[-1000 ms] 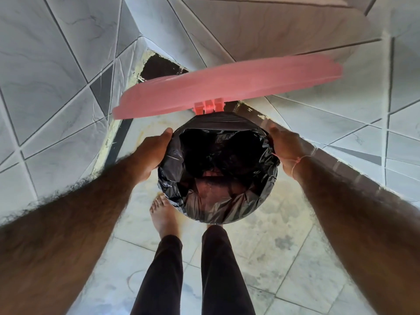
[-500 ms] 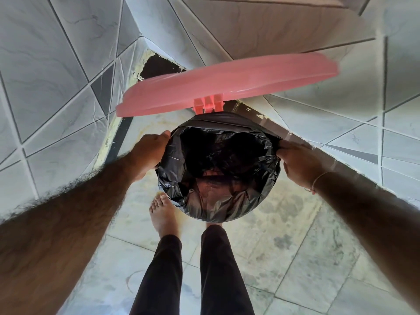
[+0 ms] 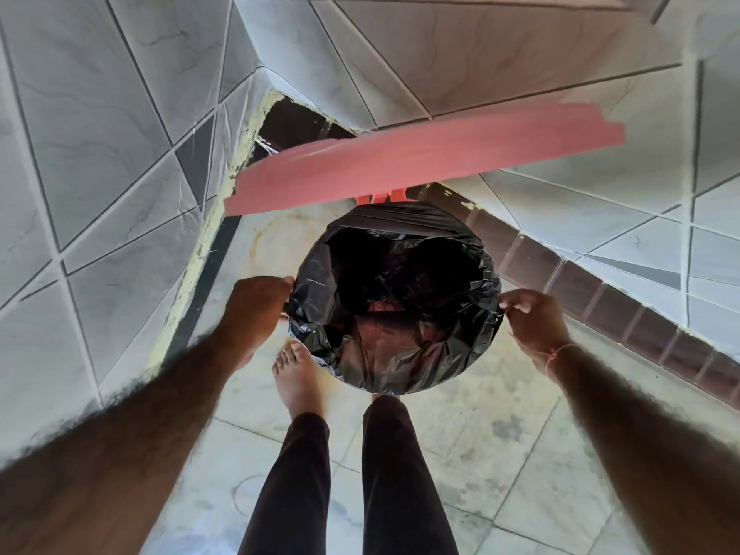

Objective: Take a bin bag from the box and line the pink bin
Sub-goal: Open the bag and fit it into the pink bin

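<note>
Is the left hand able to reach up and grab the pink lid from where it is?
Probably yes. The left hand is at the black bin bag's left edge, and the open pink lid hangs just beyond it with only bare floor between. It would have to let go of the bag first.

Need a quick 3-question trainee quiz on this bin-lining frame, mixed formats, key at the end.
1. True or false: the pink lid is shut over the bin.
2. Multiple choice: where is the black bin bag? A) folded on the floor B) spread over the bin's rim C) bunched in one hand.
3. Fill in: the left hand and right hand grip the bag at ______ sides of the rim.

Key: 1 false, the lid stands raised; 2 B; 3 opposite.
</note>
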A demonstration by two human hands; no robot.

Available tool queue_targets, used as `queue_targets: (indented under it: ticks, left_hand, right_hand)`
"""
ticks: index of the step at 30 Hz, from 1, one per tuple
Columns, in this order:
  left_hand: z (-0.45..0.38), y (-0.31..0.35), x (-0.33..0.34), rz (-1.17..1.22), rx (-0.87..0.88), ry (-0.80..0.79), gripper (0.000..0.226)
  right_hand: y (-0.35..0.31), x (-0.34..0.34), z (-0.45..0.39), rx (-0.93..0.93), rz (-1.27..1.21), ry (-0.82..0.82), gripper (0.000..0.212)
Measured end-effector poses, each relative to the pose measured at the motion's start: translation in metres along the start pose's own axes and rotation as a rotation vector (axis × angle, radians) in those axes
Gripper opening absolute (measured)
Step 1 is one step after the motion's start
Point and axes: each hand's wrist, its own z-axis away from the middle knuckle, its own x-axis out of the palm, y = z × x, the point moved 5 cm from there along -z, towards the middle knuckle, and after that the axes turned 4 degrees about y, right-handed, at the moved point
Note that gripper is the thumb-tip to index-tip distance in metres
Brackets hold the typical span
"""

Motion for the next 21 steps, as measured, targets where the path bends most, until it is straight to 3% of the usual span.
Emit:
queue_targets:
  ticks: [2,5,8,11,14,17,19,21]
  left_hand:
    - [0.009,-0.001,-0.003,-0.035,0.064,0.042,0.023]
    - [0.026,0.0,-0.003,-0.256,0.182,0.068,0.018]
    - [0.038,-0.004,-0.003,-0.311,0.171,0.092,0.032]
    - [0.045,-0.002,-0.007,-0.169,0.131,0.133,0.046]
    - [0.052,0.027,-0.026,-0.036,0.125,0.302,0.043]
    - [0.071,0.077,-0.051,0.207,0.148,0.438,0.028]
    - [0.081,0.117,-0.067,0.385,0.152,0.435,0.021]
    - [0.098,0.157,-0.073,0.397,0.175,0.379,0.018]
  right_hand:
    - [0.014,0.004,0.013,0.052,0.061,-0.064,0.042]
    - [0.027,0.02,0.038,0.006,0.379,-0.287,0.034]
    - [0.03,0.04,0.064,-0.039,0.519,-0.427,0.035]
    - [0.038,0.047,0.079,0.062,0.512,-0.437,0.042]
    - [0.032,0.027,0.075,0.162,0.5,-0.299,0.041]
    - [-0.019,-0.019,0.067,0.074,0.391,-0.012,0.027]
    - [-0.071,-0.053,0.064,-0.032,0.154,0.146,0.023]
    - [-0.124,-0.081,0.065,-0.113,-0.144,0.192,0.018]
